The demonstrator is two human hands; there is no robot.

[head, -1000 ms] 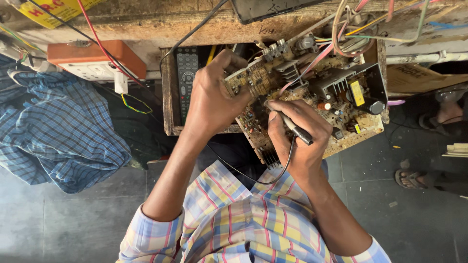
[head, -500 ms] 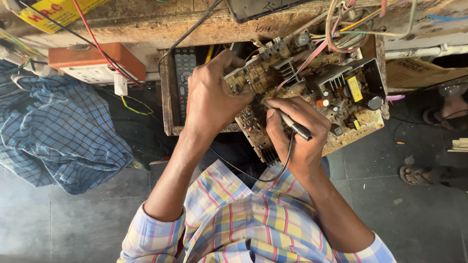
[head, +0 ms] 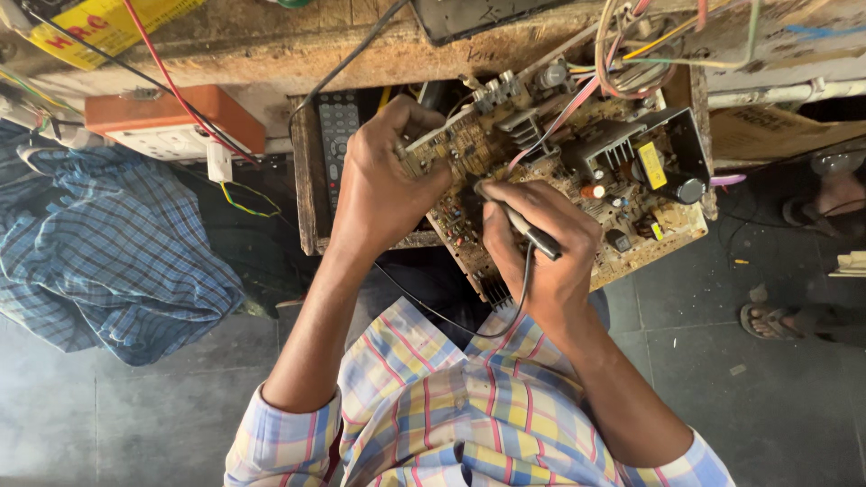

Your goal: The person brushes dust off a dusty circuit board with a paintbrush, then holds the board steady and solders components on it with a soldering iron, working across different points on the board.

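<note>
Cluttered wooden workbench [head: 298, 54], left hand [head: 383, 185] gripping circuit board [head: 577, 180], right hand [head: 541, 243] around soldering iron [head: 528, 230] (corded).

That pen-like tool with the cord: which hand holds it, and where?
The right hand grips the soldering iron around its handle, tip toward the circuit board. The left hand holds the board's edge.

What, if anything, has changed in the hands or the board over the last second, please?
Hardly anything. The right hand still grips the soldering iron, tip on the circuit board; the left hand still holds the board's edge. Nothing was taken up or let go. Only the view shifted slightly; the remote and cloth stayed put.
</note>
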